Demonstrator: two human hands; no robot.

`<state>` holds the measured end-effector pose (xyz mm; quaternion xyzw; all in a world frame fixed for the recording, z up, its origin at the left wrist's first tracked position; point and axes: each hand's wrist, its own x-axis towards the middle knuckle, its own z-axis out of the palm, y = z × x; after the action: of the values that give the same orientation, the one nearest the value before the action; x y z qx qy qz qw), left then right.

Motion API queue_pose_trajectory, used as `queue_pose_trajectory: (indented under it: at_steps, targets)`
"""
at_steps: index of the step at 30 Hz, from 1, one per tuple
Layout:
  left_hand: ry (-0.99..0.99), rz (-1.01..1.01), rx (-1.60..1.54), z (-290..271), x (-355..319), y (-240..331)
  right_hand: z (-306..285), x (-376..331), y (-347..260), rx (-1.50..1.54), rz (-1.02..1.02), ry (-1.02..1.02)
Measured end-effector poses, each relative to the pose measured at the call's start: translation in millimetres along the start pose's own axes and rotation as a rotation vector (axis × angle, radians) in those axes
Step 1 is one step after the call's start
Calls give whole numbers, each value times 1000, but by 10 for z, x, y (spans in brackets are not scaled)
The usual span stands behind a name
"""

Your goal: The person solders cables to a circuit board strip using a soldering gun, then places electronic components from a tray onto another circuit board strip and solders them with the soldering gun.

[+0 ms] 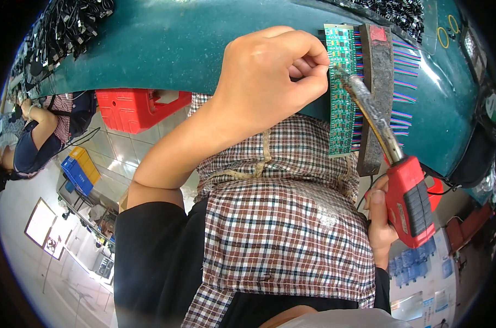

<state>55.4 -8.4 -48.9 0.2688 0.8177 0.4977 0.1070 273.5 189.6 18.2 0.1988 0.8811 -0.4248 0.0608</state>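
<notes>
My right hand (380,221) is wrapped round the red and black handle of a soldering iron (380,117). Its dark, worn tip reaches the upper part of a green circuit board panel (342,117) made up of many small repeated units. My left hand (278,76) is closed in a pinch at the panel's left edge, close to the tip; whatever lies between thumb and forefinger is too small to make out. A dark bar (376,98) lies along the right side of the panel. Thin coloured wires (405,85) run from the panel under this bar and stick out beyond it.
The green tabletop (166,44) carries bundles of black cables (75,27) at far left and a black pile (395,13) at far right. Yellow rings (443,37) lie near the right edge. Below stand a red plastic stool (122,109) and blue and yellow crates (81,172). Another person (37,123) sits at left.
</notes>
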Motion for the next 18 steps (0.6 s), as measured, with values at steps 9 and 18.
queue_pose_trajectory:
  at_steps: [9,18]
  targets:
    - [-1,-9,10,-7,13,16,-7,8,2,173,-21,-18]
    - [-14,-10,184,-227,181,131,61,29,-45,399,47,141]
